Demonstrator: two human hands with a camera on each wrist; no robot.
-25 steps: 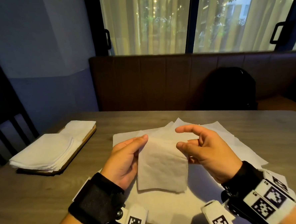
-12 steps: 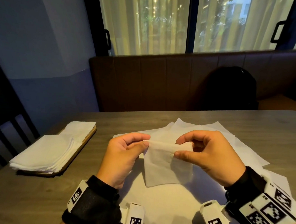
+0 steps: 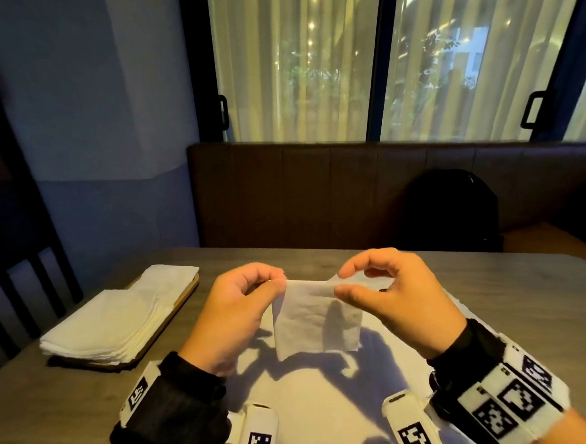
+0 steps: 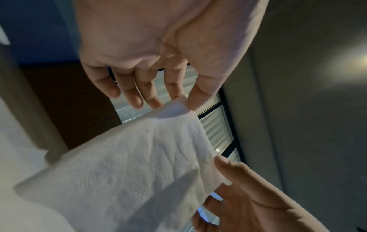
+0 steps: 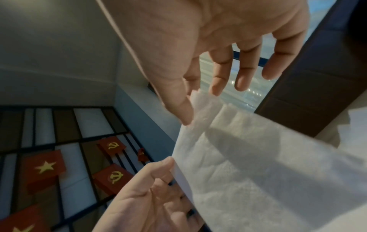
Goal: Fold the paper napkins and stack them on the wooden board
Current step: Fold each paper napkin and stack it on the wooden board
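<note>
A folded white paper napkin [image 3: 313,318] hangs in the air above the table, held by its top edge. My left hand [image 3: 237,307] pinches its top left corner between thumb and forefinger. My right hand [image 3: 392,294] pinches the top right corner the same way. In the left wrist view the napkin [image 4: 129,169] hangs from my left thumb and forefinger; the right wrist view shows the napkin [image 5: 258,164] in my right thumb's pinch. Several unfolded napkins [image 3: 313,409] lie spread on the table under my hands. A wooden board [image 3: 183,297] at the left carries a stack of folded napkins [image 3: 109,325].
The grey wooden table [image 3: 530,310] runs to a brown padded bench [image 3: 317,193] at the back, with a dark backpack [image 3: 452,208] on it. A dark chair back [image 3: 18,290] stands at the left edge. Curtained windows fill the far wall.
Both hands have lifted the napkin off the spread sheets and raised it, pinching its top corners. It now hangs shorter and folded, higher above the table.
</note>
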